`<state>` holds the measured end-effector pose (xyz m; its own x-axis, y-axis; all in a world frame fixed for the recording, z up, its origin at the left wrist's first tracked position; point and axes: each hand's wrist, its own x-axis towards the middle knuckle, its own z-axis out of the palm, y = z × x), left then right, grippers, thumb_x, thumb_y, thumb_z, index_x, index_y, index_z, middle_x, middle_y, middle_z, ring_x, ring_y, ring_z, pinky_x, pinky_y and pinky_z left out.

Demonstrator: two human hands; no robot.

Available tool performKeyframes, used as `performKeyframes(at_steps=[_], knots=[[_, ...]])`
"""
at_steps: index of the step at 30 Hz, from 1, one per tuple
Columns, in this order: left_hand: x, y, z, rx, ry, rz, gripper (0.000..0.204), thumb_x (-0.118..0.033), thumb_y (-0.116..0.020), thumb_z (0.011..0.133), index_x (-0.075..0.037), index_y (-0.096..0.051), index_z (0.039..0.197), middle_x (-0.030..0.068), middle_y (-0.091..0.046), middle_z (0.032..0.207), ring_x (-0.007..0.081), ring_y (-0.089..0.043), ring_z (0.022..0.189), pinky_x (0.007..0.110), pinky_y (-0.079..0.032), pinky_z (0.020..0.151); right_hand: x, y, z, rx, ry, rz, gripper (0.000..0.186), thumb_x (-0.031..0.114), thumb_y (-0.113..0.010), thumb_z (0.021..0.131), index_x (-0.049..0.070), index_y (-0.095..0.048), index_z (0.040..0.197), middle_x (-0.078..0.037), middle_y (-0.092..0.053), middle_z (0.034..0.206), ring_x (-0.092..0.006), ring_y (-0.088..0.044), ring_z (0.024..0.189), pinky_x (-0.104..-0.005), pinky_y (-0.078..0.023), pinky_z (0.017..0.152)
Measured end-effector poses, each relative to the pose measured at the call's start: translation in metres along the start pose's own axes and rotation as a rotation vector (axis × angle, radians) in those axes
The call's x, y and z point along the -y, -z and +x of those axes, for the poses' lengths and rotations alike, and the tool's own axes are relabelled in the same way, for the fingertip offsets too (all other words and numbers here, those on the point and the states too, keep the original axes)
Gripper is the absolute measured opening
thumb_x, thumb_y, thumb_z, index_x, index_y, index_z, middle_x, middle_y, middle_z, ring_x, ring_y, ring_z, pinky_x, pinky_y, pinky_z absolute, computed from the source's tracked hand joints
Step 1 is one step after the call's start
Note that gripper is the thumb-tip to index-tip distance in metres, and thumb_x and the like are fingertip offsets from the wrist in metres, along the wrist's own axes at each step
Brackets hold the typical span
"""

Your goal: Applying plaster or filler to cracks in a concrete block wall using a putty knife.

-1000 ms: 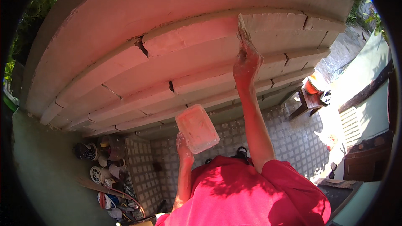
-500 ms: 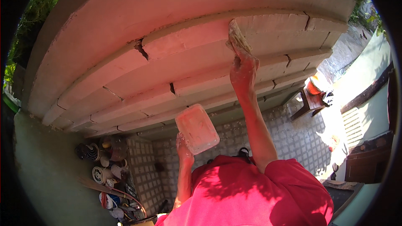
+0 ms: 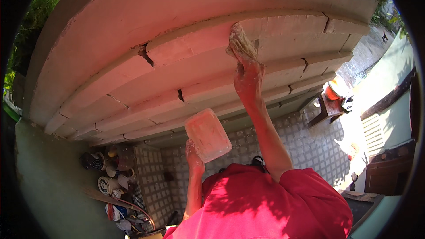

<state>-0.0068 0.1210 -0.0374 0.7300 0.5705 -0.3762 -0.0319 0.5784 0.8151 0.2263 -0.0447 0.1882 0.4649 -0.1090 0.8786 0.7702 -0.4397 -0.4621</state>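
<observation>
Right hand (image 3: 249,74) closed round a flat, pale-smeared tool (image 3: 241,40), apparently angled to lie along the pale, cracked ledge (image 3: 190,44) beyond it. Left hand (image 3: 194,155), lower, grips a whitish rectangular plastic container's (image 3: 208,135) edge, probably for easy reach.

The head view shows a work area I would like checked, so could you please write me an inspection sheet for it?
Surface: stepped wall with several gaps; a dark, jagged gap breaks the upper ledge.
Things in hand: flat, smeared tool at the upper ledge; plastic container, contents unclear.
Hands: right hand grips the tool; left hand holds the container by its edge.
Clutter: white bucket among other containers at lower left.
Cables: thin reddish hose or cable beside the clutter; cannot tell which.
Surroundings: tiled floor, wooden stool at right, greenery at upper left.
</observation>
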Motion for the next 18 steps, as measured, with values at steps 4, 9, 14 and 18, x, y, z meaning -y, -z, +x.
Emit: performKeyframes(at_steps=[4, 9, 14, 18], knots=[[-0.004, -0.014, -0.004, -0.007, 0.004, 0.014, 0.053, -0.022, -0.046, 0.098, 0.002, -0.03, 0.143, 0.0106, -0.037, 0.146, 0.0208, -0.037, 0.133, 0.034, -0.028, 0.111, 0.025, -0.001, -0.009, 0.18, -0.1, 0.133, 0.047, -0.012, -0.046, 0.071, 0.002, -0.065, 0.111, -0.021, -0.058, 0.075, -0.0307, -0.048, 0.057, -0.0282, -0.044, 0.057], [-0.019, -0.022, -0.016, -0.087, -0.031, 0.082, 0.05, -0.023, -0.046, 0.098, 0.001, -0.034, 0.141, 0.0094, -0.043, 0.14, 0.021, -0.044, 0.127, 0.034, -0.035, 0.106, 0.01, 0.019, -0.011, -0.023, -0.316, 0.155, 0.048, -0.014, -0.044, 0.072, 0.0, -0.063, 0.115, -0.023, -0.065, 0.095, -0.0289, -0.068, 0.078, -0.0333, -0.049, 0.061], [-0.029, -0.032, -0.027, 0.012, -0.02, 0.042, 0.048, -0.024, -0.046, 0.098, -0.001, -0.037, 0.139, 0.0082, -0.046, 0.137, 0.0209, -0.046, 0.124, 0.036, -0.037, 0.105, -0.003, -0.017, -0.011, -0.041, -0.25, 0.235, 0.051, -0.018, -0.042, 0.071, -0.002, -0.062, 0.116, -0.022, -0.062, 0.114, -0.0261, -0.067, 0.097, -0.0298, -0.05, 0.076], [-0.036, -0.03, -0.035, -0.012, -0.022, 0.054, 0.047, -0.024, -0.046, 0.098, -0.001, -0.038, 0.138, 0.0078, -0.047, 0.136, 0.0208, -0.047, 0.123, 0.036, -0.038, 0.104, 0.05, -0.033, -0.032, 0.112, -0.115, 0.459, 0.052, -0.018, -0.046, 0.07, 0.0, -0.061, 0.117, -0.022, -0.062, 0.114, -0.0341, -0.063, 0.104, -0.0307, -0.05, 0.082]])
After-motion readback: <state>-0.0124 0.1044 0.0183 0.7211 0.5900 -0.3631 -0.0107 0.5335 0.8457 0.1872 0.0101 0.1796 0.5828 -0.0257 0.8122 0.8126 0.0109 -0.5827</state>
